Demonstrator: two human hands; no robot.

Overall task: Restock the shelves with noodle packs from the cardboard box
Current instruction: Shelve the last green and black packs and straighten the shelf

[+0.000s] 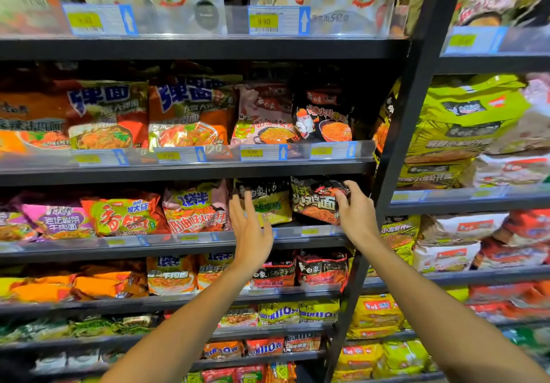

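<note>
Shelves [178, 246] hold rows of noodle packs behind price-tag rails. My right hand [355, 214] grips a black chicken noodle pack [315, 199] at the third shelf's right end, fingers curled over its edge; my left hand [250, 231] hovers spread beside a black-and-yellow pack [272, 201], holding nothing

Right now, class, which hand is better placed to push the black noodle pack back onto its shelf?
Right. The right hand already grips the black noodle pack; the left hand is open beside it, holding nothing.
</note>
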